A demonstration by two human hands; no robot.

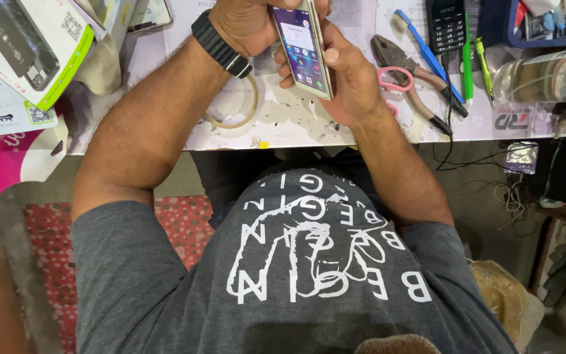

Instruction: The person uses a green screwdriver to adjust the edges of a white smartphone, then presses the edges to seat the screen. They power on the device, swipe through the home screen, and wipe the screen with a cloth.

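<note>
Both hands gripped a lit smartphone: left hand fingers curled behind it, right hand fingers wrapped around its edge, pliers just beyond.

Your workbench: white, scuffed top. On it: pliers, pink scissors, blue toothbrush, small black keypad phone, green pens, tape ring, boxes at left.
</note>
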